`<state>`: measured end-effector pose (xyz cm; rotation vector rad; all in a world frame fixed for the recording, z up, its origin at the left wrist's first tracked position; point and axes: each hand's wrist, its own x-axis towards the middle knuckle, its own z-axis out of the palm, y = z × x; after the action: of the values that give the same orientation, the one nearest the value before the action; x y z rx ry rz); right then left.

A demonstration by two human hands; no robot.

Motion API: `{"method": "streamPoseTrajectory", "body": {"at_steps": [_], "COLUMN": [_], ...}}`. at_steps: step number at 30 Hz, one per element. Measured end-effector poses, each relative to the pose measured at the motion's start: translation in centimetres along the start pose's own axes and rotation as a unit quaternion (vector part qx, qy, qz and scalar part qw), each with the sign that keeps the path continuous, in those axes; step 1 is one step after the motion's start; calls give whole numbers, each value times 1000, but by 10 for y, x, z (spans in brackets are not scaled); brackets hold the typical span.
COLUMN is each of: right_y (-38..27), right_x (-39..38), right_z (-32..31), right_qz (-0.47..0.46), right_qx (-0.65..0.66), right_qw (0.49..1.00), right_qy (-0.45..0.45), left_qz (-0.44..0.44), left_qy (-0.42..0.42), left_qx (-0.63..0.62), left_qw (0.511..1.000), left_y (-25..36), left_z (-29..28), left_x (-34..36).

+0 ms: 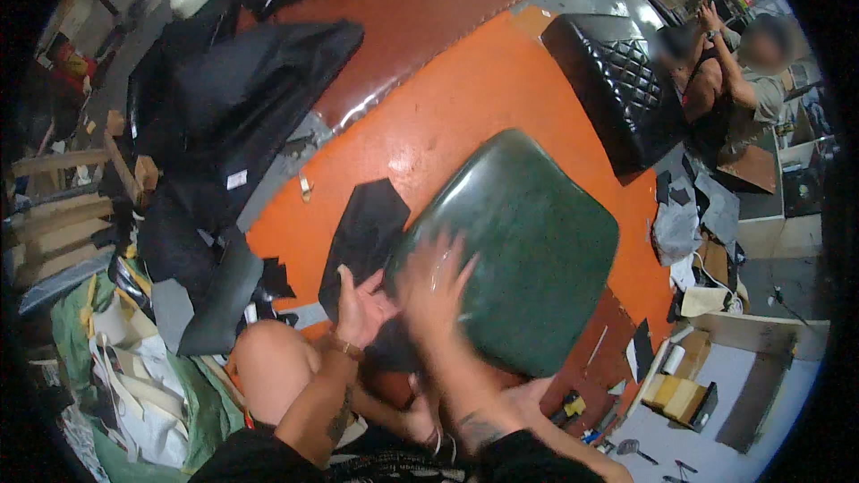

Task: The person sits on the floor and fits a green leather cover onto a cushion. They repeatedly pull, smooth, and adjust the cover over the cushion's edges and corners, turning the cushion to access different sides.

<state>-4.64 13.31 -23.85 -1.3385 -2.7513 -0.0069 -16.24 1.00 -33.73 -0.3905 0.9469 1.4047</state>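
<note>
A padded green seat cushion [528, 241] lies in front of me on an orange sheet [465, 89]. My left hand [360, 304] is palm-up with fingers loosely apart and nothing visible in it, just left of the cushion's edge, over a black cut piece [367, 224]. My right hand [429, 282] is blurred, with fingers spread over or against the left part of the cushion; contact is hard to tell. My crossed legs [277, 358] show beneath my forearms.
Black material [206, 98] is piled at left, above a green sack of scraps [80, 331]. A quilted black cushion [599, 72] lies upper right, beside a co-worker [752, 98] with raised hands. An open box with tools [752, 358] sits lower right, below loose offcuts [680, 224].
</note>
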Motion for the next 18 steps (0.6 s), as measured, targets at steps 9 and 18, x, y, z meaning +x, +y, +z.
{"method": "streamPoseTrajectory", "body": {"at_steps": [9,18], "right_y": [-65,174], "right_x": [-158,128], "right_z": [78,-216], "right_qz": [-56,-26], "right_qx": [138,35], "right_qw": [916,954], "right_qy": [-373,-297], "left_qz": [88,298], "left_qy": [240,222], "left_qx": [501,540], "left_qw": [827,755], "left_y": [14,-1], "left_z": [65,57], "left_x": [33,42]}}
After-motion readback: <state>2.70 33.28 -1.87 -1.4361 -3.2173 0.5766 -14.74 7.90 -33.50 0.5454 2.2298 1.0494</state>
